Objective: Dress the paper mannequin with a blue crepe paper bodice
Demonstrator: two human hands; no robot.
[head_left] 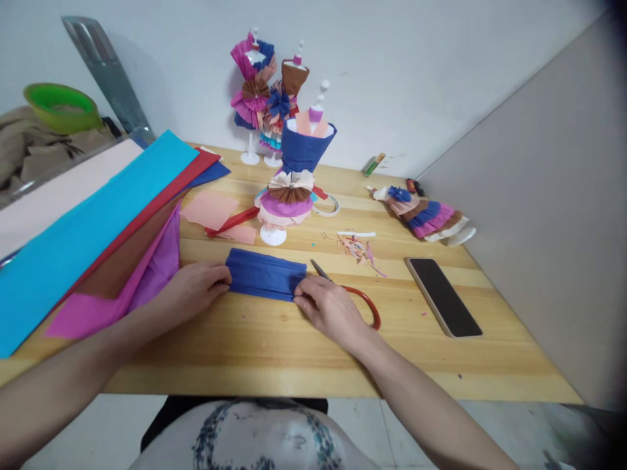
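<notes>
A dark blue strip of crepe paper [264, 274] lies on the wooden table in front of me, with lengthwise creases. At its left end my left hand [198, 287] pinches the edge between thumb and fingers. My right hand [330, 307] grips the lower right corner the same way. Partly under my right hand lies a pair of scissors [369, 303] with a red-orange handle, its blade tip pointing away from me. Just behind the strip stands a small dress form [306, 147] in a blue paper bodice and a layered pink and purple skirt.
Long crepe paper sheets [122, 189] in several colours cover the table's left side. Two more dressed forms [255, 98] stand by the wall, and another dressed form [424, 212] lies at right. Paper scraps [360, 248], a tape roll [333, 206] and a phone [443, 297] are also there.
</notes>
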